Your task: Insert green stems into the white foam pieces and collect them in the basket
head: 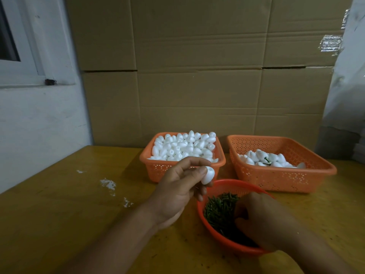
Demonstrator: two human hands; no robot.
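A white foam piece (207,175) is pinched between the thumb and fingertips of the left hand (178,191), held up just above the 11 o'clock rim of the round red bowl (221,237). The dimpled end of the piece is turned up and to the right.

The right hand (262,220) is lowered into the bowl, fingers curled down into the pile of green stems (220,209). Whether a stem is actually gripped cannot be told; the fingertips are hidden among the stems.

The bowl is seen at 6 o'clock on the wooden table (59,204), close to the person. Stems are heaped mostly on its 9 o'clock side.

At 12 o'clock from the bowl, the left orange basket (158,171) is piled above the rim with plain foam pieces (183,145). At 2 o'clock, the right orange basket (280,178) is only part filled; finished pieces (264,160) lie on its bottom, and dark green stems are seen sticking out of at least one. The two baskets are set just beside each other, not touching.

White foam crumbs (108,184) are scattered on the table at 9 o'clock from the bowl. Cardboard boxes (197,76) are stacked behind the baskets.
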